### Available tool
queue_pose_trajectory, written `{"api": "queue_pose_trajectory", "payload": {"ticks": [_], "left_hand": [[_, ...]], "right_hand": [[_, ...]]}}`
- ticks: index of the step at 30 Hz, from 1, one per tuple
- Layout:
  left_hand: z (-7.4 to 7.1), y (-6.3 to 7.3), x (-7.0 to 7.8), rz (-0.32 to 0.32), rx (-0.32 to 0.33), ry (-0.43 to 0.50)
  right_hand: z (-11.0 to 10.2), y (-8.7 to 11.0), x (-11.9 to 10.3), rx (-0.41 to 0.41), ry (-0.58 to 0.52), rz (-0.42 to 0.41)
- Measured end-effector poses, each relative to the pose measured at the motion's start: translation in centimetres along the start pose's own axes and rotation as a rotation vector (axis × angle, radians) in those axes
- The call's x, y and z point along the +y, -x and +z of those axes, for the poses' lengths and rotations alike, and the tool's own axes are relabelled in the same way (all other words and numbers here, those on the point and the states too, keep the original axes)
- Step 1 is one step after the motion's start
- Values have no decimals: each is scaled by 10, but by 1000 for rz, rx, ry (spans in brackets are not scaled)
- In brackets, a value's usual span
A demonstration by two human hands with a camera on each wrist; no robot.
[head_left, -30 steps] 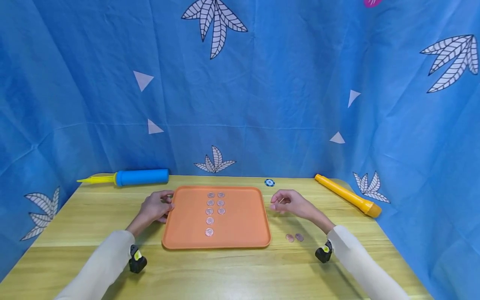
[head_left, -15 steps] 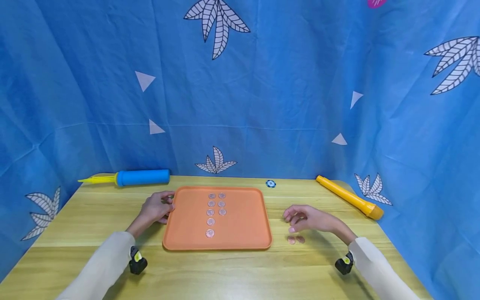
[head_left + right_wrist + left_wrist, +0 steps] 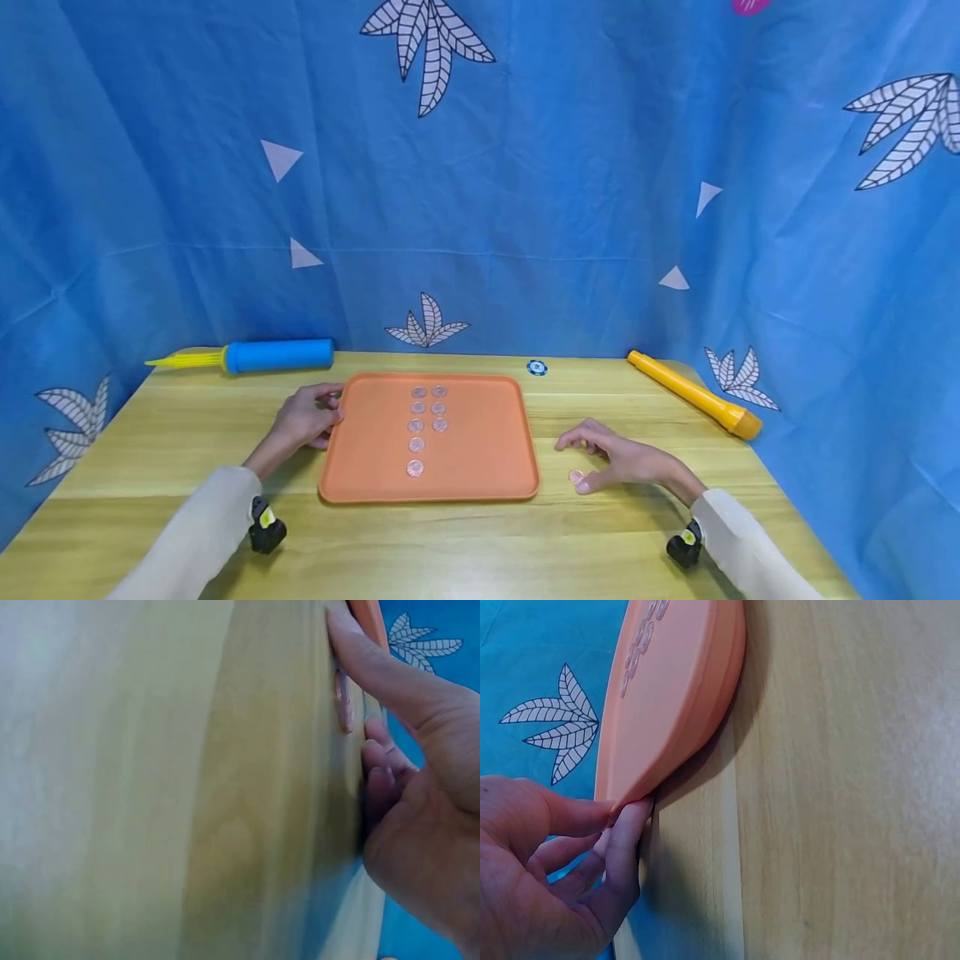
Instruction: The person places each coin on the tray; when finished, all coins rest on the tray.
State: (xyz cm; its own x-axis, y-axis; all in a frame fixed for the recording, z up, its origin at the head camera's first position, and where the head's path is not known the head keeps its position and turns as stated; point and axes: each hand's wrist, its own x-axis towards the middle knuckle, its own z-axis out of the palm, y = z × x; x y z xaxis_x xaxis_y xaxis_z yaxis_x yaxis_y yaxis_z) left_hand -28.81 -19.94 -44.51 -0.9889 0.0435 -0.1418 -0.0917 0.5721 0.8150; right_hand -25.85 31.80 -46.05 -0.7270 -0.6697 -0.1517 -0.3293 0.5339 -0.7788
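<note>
An orange tray (image 3: 483,446) lies on the wooden table, with several copper-coloured coins (image 3: 416,426) on it in two columns, the left one longer. At the tray's left edge, my left hand (image 3: 302,418) pinches the rim between thumb and fingers, plain in the left wrist view. Right of the tray, my right hand (image 3: 621,461) hovers low with thumb and fingers apart. A loose coin (image 3: 575,476) shows on the table by its thumb; the right wrist view also has a coin (image 3: 344,703) between thumb and fingers. The second loose coin is hidden in the head view.
A blue and yellow hand pump (image 3: 279,356) lies at the back left. Behind the tray's right corner is a blue and white poker chip (image 3: 537,367). An orange-yellow microphone-shaped stick (image 3: 693,393) lies at the right edge. A blue patterned cloth (image 3: 480,208) hangs behind.
My right hand has moved from beside the tray's right edge toward me, down to the loose coins, its thumb and fingers parting. The left hand keeps its place on the rim.
</note>
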Motion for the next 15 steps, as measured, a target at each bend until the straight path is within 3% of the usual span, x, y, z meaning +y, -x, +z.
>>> {"api": "queue_pose_trajectory", "payload": {"ticks": [5,9,15], "left_hand": [[-1,0,-2,5,4,5],[-1,1,-1,-7,1,15],[-1,1,-2,-11,-4,18]], "right_hand": [[2,-6,3,87,4,19],[2,-11,7,156,-10,-14],[2,-22,13,213,-39,-29]]}}
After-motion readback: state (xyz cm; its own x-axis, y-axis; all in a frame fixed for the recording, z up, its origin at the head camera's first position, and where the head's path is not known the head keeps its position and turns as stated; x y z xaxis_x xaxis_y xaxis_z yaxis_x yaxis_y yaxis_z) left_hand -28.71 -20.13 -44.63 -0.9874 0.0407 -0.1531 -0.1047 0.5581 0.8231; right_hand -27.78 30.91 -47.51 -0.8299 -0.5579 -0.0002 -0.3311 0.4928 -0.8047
